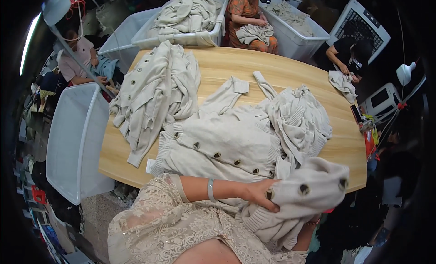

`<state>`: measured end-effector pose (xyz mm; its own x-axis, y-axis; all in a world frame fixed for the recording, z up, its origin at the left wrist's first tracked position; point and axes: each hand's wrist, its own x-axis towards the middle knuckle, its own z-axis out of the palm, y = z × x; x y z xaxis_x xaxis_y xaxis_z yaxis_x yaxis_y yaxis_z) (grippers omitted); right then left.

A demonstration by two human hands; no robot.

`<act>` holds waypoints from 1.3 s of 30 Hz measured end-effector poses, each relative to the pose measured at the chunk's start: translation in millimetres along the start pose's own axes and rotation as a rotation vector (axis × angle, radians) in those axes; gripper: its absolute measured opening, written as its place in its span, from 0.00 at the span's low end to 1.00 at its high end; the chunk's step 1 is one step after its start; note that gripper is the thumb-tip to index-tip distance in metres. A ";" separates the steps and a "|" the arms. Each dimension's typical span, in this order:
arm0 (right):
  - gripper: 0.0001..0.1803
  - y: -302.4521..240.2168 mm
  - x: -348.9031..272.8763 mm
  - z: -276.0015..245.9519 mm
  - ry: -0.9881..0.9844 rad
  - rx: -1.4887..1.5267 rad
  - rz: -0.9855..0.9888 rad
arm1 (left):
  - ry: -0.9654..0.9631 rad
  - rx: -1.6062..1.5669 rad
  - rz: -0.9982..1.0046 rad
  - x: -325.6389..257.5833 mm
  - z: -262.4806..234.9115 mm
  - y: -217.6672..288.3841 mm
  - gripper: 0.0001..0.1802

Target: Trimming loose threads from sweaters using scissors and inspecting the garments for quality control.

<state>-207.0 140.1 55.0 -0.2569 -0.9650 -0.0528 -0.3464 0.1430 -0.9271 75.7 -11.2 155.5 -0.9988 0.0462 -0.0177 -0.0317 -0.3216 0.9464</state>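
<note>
My left hand (263, 195), with a pale bangle on its wrist, grips the buttoned edge of a cream knitted cardigan (313, 186). This cardigan is bunched up off the table's near right edge, and its dark buttons face up. Below it my right forearm (305, 238) shows; the right hand is hidden behind or inside the knit, so its fingers cannot be seen. Just beyond, a second cream cardigan (227, 132) lies spread on the table with its row of buttons running across and a sleeve stretched away from me.
The wooden table (222, 62) also bears a cardigan pile (159, 82) at left and a crumpled knit heap (302, 118) at right. A white bin (68, 141) stands left; a full bin (181, 39) is behind. Co-workers (247, 18) handle garments around the table.
</note>
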 end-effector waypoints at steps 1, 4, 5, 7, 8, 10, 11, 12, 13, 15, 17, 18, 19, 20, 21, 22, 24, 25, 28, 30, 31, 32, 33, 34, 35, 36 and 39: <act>0.23 4.4 -19.7 4.9 0.015 0.013 0.043 | 0.056 -0.073 -0.071 -3.5 -5.4 -10.0 0.44; 0.21 -8.3 9.3 23.4 0.031 0.068 0.133 | 0.229 -0.427 -0.006 -12.8 -8.7 -38.1 0.41; 0.21 -13.4 29.6 26.4 0.039 0.089 0.161 | 0.285 -0.468 -0.065 -18.9 -8.9 -33.4 0.40; 0.20 -24.9 48.9 42.2 0.047 0.133 0.220 | 0.322 -0.522 -0.132 -30.7 -21.9 -29.8 0.39; 0.22 -64.0 55.0 46.9 -0.054 0.011 0.293 | 0.361 -0.582 -0.206 -37.2 -28.1 -26.6 0.39; 0.22 -40.8 66.5 63.6 -0.006 0.541 0.300 | 0.339 -0.684 -0.139 -46.1 -56.4 -22.0 0.36; 0.19 -90.5 82.0 78.6 -0.003 0.504 0.335 | 0.455 -0.757 -0.140 -52.3 -74.5 -16.6 0.30; 0.19 -102.2 86.8 89.6 0.046 0.499 0.369 | 0.534 -0.827 -0.162 -50.9 -90.4 -9.0 0.26; 0.18 -106.1 87.6 100.3 0.044 0.439 0.341 | 0.487 -0.863 -0.001 -60.2 -106.2 7.1 0.22; 0.17 -105.2 82.6 110.5 0.061 0.308 0.296 | 0.540 -0.548 0.037 -91.8 -131.5 43.7 0.25; 0.15 -112.3 102.2 127.0 -0.027 0.261 0.241 | 0.642 -0.024 -0.028 -95.7 -135.5 66.6 0.32; 0.14 -120.9 114.1 134.6 -0.109 0.286 0.212 | 0.575 -0.014 -0.015 -119.9 -152.0 64.2 0.32; 0.17 -130.8 119.4 135.8 -0.311 0.243 0.140 | 0.502 -0.009 0.001 -147.1 -154.5 53.3 0.32; 0.23 -103.2 108.3 144.4 -0.406 0.562 0.386 | 0.431 -0.003 0.021 -159.5 -157.7 45.0 0.32; 0.26 -119.2 108.0 153.4 -0.506 0.581 0.482 | 0.370 0.000 0.031 -184.3 -155.3 30.9 0.32; 0.29 -140.7 110.7 164.0 -0.611 0.594 0.574 | 0.314 0.003 0.049 -197.1 -163.8 24.0 0.32; 0.30 -144.8 112.4 185.6 -0.690 0.718 0.277 | 0.238 0.019 0.089 -209.6 -170.7 14.0 0.32; 0.33 -139.7 113.8 197.8 -0.745 0.759 0.231 | 0.222 0.034 0.113 -219.0 -170.3 11.7 0.32; 0.34 -153.9 107.1 205.4 -0.611 0.594 0.319 | 0.213 0.104 0.201 -218.1 -154.5 -0.4 0.32; 0.34 -118.6 94.3 208.5 -0.571 0.332 0.117 | 0.218 0.175 0.277 -201.2 -145.1 -6.2 0.32; 0.34 -92.7 89.0 206.2 -0.469 0.066 -0.127 | 0.233 0.224 0.319 -179.5 -144.0 -8.4 0.32; 0.32 -115.8 90.5 198.8 -0.447 0.215 0.108 | 0.265 0.277 0.354 -159.8 -143.7 -14.1 0.33; 0.29 -103.2 83.1 188.9 -0.347 0.110 0.097 | 0.279 0.333 0.393 -144.3 -139.9 -17.8 0.33; 0.29 -66.9 60.6 173.2 -0.252 0.393 0.417 | 0.276 0.381 0.442 -128.5 -127.4 -26.5 0.33; 0.29 -31.5 41.2 154.3 -0.134 0.317 0.417 | 0.272 0.428 0.486 -121.4 -119.4 -34.1 0.33; 0.28 -36.1 38.5 139.2 -0.113 0.133 0.374 | 0.277 0.475 0.522 -121.8 -102.0 -51.5 0.33; 0.30 -83.3 38.2 101.3 -0.333 -0.125 0.517 | 0.266 0.673 0.647 -112.3 -78.4 -27.4 0.24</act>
<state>-96.5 69.1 92.6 -0.1318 -0.7781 -0.6142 -0.3602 0.6148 -0.7016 185.7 -81.7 106.3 -0.7939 -0.1915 0.5771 0.4726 0.4028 0.7838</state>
